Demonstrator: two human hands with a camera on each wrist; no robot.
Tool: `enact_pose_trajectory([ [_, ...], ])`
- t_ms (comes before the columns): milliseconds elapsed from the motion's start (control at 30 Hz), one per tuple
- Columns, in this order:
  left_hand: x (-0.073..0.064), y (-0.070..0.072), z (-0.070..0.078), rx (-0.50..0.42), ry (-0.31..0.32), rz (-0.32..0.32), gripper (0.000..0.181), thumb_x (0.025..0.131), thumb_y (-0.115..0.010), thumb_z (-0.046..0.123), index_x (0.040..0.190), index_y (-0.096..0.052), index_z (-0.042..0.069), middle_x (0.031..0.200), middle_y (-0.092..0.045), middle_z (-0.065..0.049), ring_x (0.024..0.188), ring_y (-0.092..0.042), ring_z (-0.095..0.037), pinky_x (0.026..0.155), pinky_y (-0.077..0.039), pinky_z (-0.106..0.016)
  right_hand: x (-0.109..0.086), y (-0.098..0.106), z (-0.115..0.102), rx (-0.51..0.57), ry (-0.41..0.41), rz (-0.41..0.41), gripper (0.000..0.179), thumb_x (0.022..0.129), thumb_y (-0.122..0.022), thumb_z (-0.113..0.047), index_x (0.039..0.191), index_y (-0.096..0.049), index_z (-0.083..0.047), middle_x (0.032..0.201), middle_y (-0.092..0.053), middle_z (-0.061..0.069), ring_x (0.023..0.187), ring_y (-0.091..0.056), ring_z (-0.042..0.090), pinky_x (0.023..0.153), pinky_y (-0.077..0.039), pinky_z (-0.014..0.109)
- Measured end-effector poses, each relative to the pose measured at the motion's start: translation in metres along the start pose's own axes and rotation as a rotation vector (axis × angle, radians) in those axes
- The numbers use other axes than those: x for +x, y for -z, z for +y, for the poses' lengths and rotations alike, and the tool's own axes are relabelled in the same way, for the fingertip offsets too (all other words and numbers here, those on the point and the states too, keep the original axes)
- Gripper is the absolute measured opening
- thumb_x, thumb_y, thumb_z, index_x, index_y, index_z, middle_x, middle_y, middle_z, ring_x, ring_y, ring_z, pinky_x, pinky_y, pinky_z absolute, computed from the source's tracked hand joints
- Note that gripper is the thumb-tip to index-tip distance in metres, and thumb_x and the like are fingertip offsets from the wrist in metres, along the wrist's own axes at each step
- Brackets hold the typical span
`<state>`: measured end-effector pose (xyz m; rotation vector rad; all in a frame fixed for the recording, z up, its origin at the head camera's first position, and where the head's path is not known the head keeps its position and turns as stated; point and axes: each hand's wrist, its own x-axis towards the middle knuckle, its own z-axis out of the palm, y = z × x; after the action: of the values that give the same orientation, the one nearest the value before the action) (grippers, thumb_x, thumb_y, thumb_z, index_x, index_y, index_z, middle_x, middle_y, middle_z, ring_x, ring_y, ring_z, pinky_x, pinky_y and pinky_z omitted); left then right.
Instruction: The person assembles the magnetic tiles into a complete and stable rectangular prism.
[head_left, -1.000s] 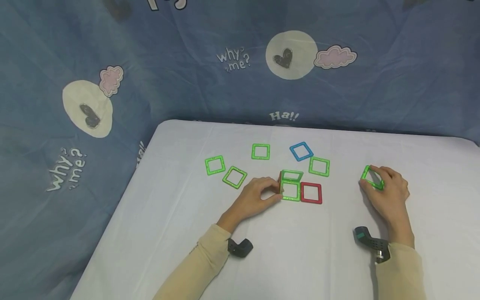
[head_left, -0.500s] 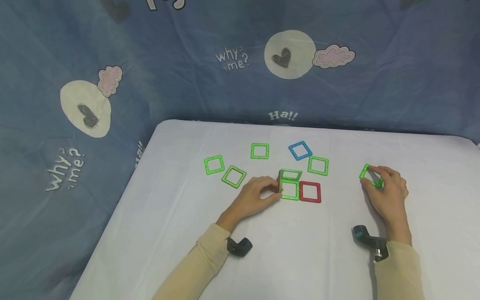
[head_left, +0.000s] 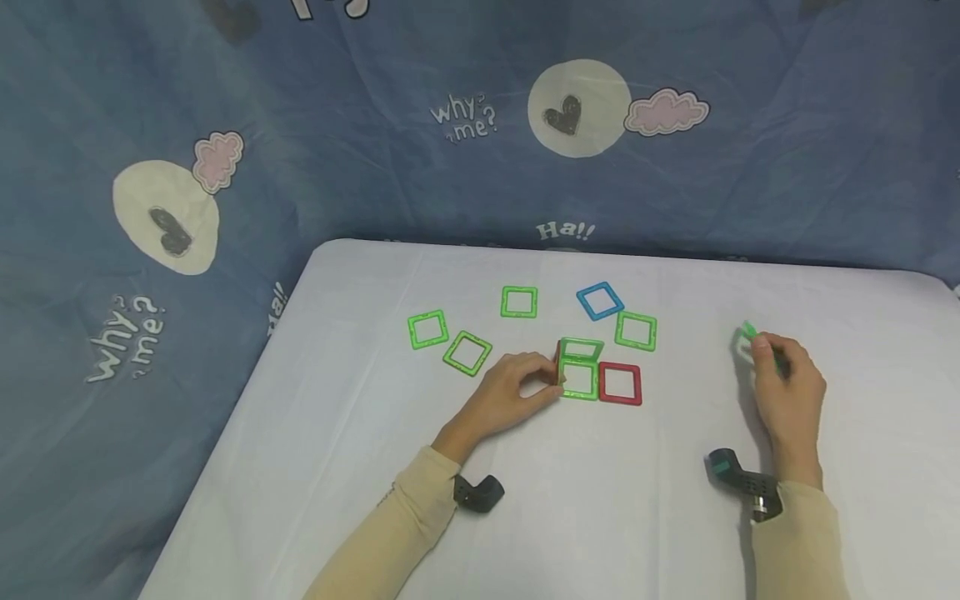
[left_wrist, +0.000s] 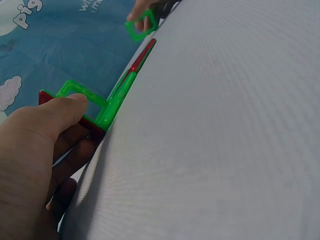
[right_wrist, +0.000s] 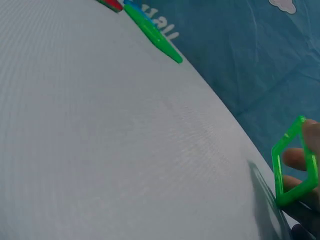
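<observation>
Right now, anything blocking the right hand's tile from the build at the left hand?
Nothing visible stands between the held tile and the build. The red tile beside the build lies flat, as does the green tile behind it.

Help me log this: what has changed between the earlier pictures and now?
The right hand has shifted slightly right, turning its green tile, now largely hidden in the head view; nothing was let go. The left hand still grips the joined tiles; loose tiles stayed put.
</observation>
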<state>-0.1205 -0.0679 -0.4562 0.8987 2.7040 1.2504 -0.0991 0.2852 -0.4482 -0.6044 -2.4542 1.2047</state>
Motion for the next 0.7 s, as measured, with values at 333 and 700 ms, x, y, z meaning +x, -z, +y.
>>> enact_pose_trajectory([
  [333, -0.0002, -0.0002, -0.0011, 0.005, 0.013, -0.003, 0.017, 0.087, -0.068, 0.030, 0.102, -0.064, 0.024, 0.096, -0.065, 0.015, 0.095, -0.057, 0.002, 0.091, -0.044, -0.028, 0.0031, -0.0015, 0.0013, 0.132, 0.012, 0.212, 0.041, 0.101, -0.035, -0.037, 0.113, -0.061, -0.007, 0.103, -0.065, -0.009, 0.104, -0.054, -0.002, 0.090, -0.037, 0.016],
  [700, 0.0006, -0.0011, -0.0014, -0.001, 0.006, 0.000, 0.017, 0.087, -0.068, 0.031, 0.102, -0.065, 0.024, 0.096, -0.065, 0.015, 0.094, -0.057, 0.002, 0.089, -0.044, -0.026, 0.0044, 0.0026, 0.0041, 0.065, -0.077, 0.357, 0.036, 0.102, -0.038, -0.026, 0.115, -0.062, -0.002, 0.084, -0.034, -0.028, 0.080, -0.033, -0.012, 0.075, -0.027, 0.012],
])
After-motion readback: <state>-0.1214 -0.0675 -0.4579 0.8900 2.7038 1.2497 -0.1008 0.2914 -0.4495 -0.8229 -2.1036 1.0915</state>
